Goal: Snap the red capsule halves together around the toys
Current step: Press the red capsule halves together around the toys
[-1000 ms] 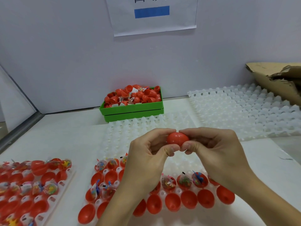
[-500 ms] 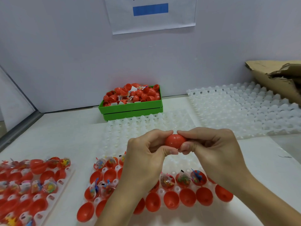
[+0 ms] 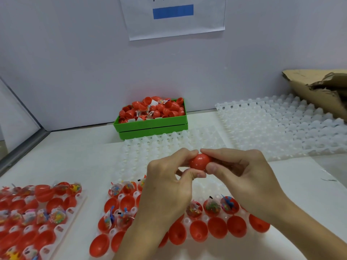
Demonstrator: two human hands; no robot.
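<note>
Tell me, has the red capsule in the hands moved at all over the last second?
No, hardly. The red capsule sits pinched between the left hand and right hand at the same spot above the white tray, just in front of the green bin.

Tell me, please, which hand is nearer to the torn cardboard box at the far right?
Right. The right hand pinches the red capsule on the side toward the cardboard box; the left hand holds the capsule's opposite side, farther away.

Toy-packing workbench: white egg-style trays, green bin of red capsules, cardboard.
</note>
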